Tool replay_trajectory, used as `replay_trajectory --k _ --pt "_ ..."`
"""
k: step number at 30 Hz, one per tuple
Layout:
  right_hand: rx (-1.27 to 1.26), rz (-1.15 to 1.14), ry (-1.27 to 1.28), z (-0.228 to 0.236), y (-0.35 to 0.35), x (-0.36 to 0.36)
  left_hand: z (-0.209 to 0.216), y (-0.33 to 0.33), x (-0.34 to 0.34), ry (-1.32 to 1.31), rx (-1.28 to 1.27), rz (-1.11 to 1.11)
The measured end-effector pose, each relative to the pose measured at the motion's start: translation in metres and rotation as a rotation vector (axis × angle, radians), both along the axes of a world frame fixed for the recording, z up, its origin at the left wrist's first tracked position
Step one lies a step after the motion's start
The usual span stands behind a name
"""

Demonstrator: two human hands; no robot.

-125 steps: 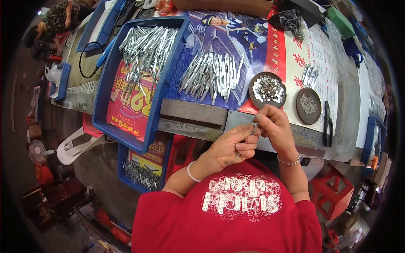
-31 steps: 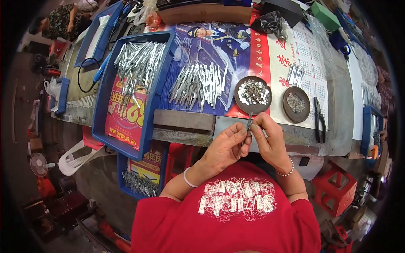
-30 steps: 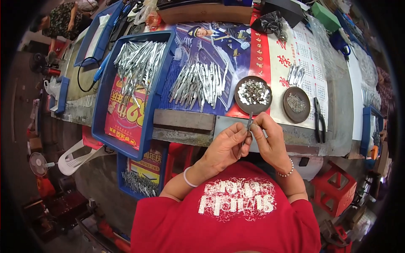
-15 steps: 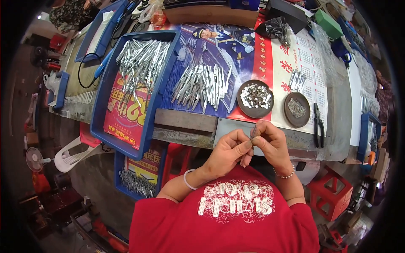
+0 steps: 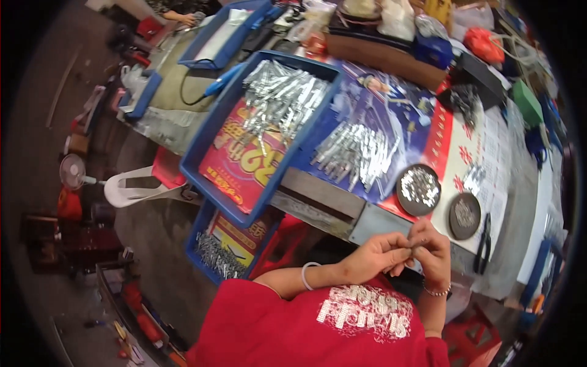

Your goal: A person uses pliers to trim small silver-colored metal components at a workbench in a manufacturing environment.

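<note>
My left hand (image 5: 380,255) and my right hand (image 5: 431,252) meet in front of my chest at the table's near edge. Both are closed, thumbs and fingertips pinched together on something small that blur and fingers hide. Just beyond them stands a round dark dish (image 5: 422,212) of shiny silver discs. To its right is a smaller brown dish (image 5: 463,235) with tiny metal pieces. Black-handled pliers (image 5: 484,244) lie beside that dish. Flat silver metal strips (image 5: 358,153) lie in a fanned pile left of the dishes, and a few more strips (image 5: 474,177) lie behind the smaller dish.
A big blue tray (image 5: 293,150) of metal strips juts over the table's left edge. Below it is another blue tray (image 5: 263,252) with small metal parts. A red stool (image 5: 471,339) stands at lower right. Another person's hand (image 5: 183,18) shows at the far left.
The whole view has turned and tilted, so the table and my hands appear farther right and lower. A thin metal piece showed between my fingertips before; now it is blurred. My hands stay pinched together.
</note>
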State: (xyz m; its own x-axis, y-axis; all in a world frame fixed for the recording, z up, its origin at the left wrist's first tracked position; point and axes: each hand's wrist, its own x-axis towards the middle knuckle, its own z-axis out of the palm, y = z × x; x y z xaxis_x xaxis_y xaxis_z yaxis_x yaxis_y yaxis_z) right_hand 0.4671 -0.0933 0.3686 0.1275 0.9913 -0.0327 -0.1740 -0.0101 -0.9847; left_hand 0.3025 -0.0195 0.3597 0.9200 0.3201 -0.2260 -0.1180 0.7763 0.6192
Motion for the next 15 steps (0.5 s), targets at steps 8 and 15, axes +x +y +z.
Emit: replay_trajectory --k 8,15 --pt "0.097 0.113 -0.340 0.015 0.018 0.017 -0.003 0.011 -0.004 0.084 0.098 -0.027" --pt "-0.085 -0.341 -0.875 -0.017 0.090 0.105 -0.004 0.026 -0.001 0.115 0.013 -0.004"
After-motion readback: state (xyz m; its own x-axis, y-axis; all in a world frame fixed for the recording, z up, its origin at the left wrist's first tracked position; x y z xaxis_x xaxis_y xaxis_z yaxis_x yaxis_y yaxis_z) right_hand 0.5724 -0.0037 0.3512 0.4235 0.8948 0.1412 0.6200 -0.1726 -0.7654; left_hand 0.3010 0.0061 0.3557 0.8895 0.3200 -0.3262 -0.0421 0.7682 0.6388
